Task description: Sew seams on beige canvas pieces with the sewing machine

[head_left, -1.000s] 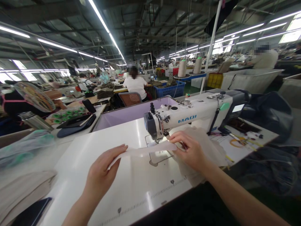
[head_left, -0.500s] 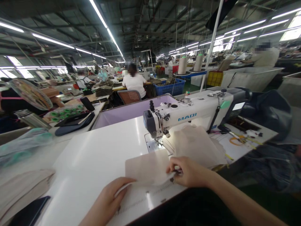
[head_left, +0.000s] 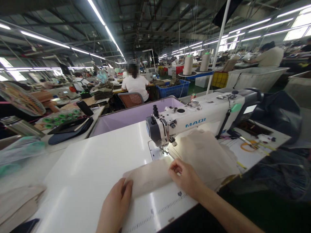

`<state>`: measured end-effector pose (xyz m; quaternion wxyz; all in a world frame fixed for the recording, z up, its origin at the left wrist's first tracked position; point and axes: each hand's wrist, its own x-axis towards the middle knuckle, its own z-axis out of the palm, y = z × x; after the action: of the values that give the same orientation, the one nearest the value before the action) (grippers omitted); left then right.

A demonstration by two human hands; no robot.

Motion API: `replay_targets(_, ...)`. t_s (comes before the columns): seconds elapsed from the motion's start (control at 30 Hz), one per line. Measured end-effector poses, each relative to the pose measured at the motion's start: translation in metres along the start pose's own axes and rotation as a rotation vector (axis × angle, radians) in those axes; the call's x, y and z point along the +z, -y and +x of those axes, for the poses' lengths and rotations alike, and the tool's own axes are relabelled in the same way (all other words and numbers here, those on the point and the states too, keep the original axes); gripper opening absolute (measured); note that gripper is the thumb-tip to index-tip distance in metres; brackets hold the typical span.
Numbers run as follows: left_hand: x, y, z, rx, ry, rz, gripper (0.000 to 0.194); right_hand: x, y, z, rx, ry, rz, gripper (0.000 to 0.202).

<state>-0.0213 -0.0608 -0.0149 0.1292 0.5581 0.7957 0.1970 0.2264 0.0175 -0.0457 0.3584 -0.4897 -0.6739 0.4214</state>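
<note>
A flat beige fabric piece [head_left: 149,176] lies on the white sewing table, just in front of the needle area of a sewing machine [head_left: 194,121]. My left hand [head_left: 116,200] pinches its left edge between thumb and fingers. At the piece's right end, my right hand [head_left: 187,179] is closed, its curled fingertips on the fabric edge below the presser foot [head_left: 165,150]; the exact grip is partly hidden. A larger beige cloth [head_left: 206,152] lies bunched under the machine arm, right beside my right hand.
Scissors [head_left: 245,140] and an orange ring of tape [head_left: 249,146] lie right of the machine. More beige cloth [head_left: 19,205] sits at the left. Behind the table is a lilac-lined bin [head_left: 126,118]; a person in a white top [head_left: 136,85] sits beyond. Thread cones [head_left: 188,65] stand behind.
My left hand has turned more upright on the fabric's left edge. My right hand has moved slightly up toward the needle. The fabric's near edge, lifted before, now lies flatter.
</note>
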Motion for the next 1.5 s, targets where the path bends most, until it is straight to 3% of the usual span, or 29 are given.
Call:
replay_targets(0.3, 0.008, 0.004, -0.004, -0.055, -0.053, 0.031, 0.028, 0.001, 0.002, 0.012, 0.012, 0.091, -0.169, 0.019)
replay_targets(0.67, 0.010, 0.000, 0.001, -0.121, 0.028, 0.186, 0.026, 0.007, 0.002, 0.015, -0.052, 0.080, -0.327, 0.024)
replay_targets(0.93, 0.008, -0.003, 0.002, -0.144, 0.057, 0.204, 0.028, 0.004, 0.006, 0.016, -0.024, 0.109, -0.319, 0.023)
replay_targets(1.5, 0.008, -0.004, 0.003, -0.149, -0.059, 0.119, 0.024, 0.003, -0.004, 0.017, -0.021, 0.148, -0.298, 0.031)
